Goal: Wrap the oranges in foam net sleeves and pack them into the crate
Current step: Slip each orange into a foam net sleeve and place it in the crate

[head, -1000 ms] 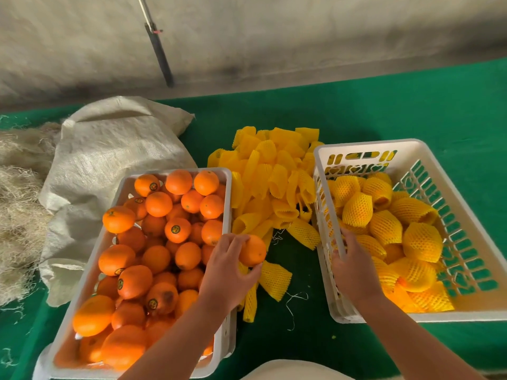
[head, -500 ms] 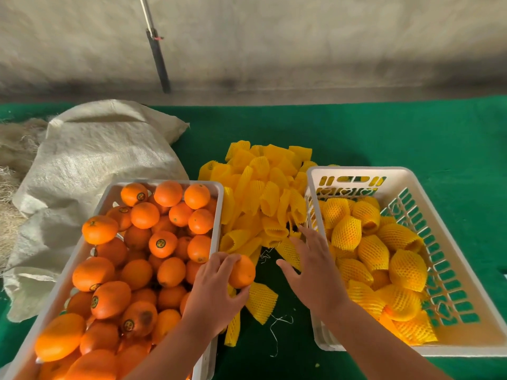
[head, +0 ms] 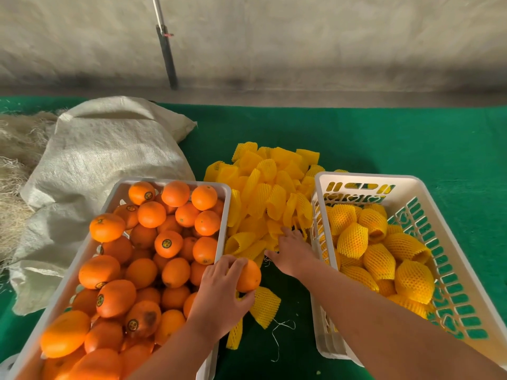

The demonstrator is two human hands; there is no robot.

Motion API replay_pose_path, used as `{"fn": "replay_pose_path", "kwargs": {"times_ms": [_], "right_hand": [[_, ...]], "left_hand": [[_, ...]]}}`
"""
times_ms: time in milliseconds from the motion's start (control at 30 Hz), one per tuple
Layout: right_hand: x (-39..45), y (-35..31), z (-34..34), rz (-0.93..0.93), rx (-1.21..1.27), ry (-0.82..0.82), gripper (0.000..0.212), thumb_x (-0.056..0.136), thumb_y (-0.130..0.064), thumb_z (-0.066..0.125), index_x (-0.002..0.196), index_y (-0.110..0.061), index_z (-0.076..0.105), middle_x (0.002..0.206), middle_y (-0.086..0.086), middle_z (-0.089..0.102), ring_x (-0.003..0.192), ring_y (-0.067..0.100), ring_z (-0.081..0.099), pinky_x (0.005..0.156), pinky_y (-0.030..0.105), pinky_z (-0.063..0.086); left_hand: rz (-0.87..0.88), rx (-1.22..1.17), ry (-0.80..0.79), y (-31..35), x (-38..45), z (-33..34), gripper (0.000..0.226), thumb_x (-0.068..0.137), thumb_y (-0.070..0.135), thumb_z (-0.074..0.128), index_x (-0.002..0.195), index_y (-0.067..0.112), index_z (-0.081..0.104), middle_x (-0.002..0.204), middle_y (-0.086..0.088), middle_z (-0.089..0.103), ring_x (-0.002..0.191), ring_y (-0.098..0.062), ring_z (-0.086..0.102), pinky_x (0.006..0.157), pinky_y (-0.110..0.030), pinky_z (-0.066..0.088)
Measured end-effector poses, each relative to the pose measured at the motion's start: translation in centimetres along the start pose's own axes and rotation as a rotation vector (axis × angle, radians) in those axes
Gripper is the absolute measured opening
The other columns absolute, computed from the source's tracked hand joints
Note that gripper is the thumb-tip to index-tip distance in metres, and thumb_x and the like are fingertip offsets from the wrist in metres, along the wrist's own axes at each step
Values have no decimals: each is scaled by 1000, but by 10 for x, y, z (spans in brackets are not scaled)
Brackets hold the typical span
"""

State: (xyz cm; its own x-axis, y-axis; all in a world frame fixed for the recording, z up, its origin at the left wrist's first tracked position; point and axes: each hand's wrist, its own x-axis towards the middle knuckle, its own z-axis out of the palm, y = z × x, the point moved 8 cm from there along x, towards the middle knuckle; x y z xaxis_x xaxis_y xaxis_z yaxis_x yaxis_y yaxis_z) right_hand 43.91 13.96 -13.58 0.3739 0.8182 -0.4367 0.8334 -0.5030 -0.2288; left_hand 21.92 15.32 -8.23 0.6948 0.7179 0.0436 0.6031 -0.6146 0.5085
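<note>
My left hand (head: 219, 294) grips a bare orange (head: 249, 276) just past the right rim of the white crate of loose oranges (head: 115, 193). My right hand (head: 292, 250) reaches forward, fingers touching the near edge of the pile of yellow foam net sleeves (head: 269, 193) lying between the two crates. Whether those fingers pinch a sleeve is hidden. The white slatted crate (head: 411, 187) on the right holds several oranges wrapped in yellow net. One loose sleeve (head: 264, 308) lies on the green cloth below the held orange.
A pale woven sack (head: 104, 149) lies behind and left of the orange crate, with straw-like fibre (head: 13, 160) at the far left. Green cloth (head: 384, 138) covers the table. A dark pole (head: 167, 56) leans on the grey wall behind.
My right hand left the right crate's rim and moved left and forward to the sleeve pile. My left hand kept hold of the orange. The camera tilted up slightly.
</note>
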Motion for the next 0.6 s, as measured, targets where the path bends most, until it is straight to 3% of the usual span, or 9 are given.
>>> {"fn": "replay_pose_path", "kwargs": {"times_ms": [133, 267, 433, 600], "right_hand": [[7, 1, 0, 22, 15, -27, 78, 100, -66, 46, 159, -16, 35, 169, 1, 22, 154, 34, 17, 119, 56, 34], [7, -1, -2, 8, 10, 3, 78, 99, -69, 45, 154, -14, 42, 165, 2, 29, 152, 32, 21, 117, 52, 35], [-18, -4, -14, -68, 38, 110, 73, 101, -69, 40, 152, -17, 45, 166, -2, 29, 151, 28, 23, 116, 48, 38], [-72, -2, -25, -108, 160, 273, 63, 104, -62, 41, 151, -20, 47, 161, -7, 35, 149, 18, 25, 119, 35, 29]], "left_hand": [[2, 4, 7, 0, 0, 0, 68, 87, 68, 62, 145, 46, 36, 140, 20, 36, 121, -6, 38, 103, -29, 37], [6, 14, 4, 0, 1, 1, 68, 87, 68, 62, 146, 46, 35, 140, 19, 36, 123, -10, 42, 102, -29, 35], [-7, 12, 0, 0, 1, 1, 69, 87, 68, 62, 146, 47, 32, 141, 20, 34, 126, -12, 43, 105, -31, 38], [-3, 16, 3, 1, 2, -1, 66, 86, 71, 56, 144, 48, 33, 139, 21, 34, 126, -13, 44, 106, -35, 40]]}}
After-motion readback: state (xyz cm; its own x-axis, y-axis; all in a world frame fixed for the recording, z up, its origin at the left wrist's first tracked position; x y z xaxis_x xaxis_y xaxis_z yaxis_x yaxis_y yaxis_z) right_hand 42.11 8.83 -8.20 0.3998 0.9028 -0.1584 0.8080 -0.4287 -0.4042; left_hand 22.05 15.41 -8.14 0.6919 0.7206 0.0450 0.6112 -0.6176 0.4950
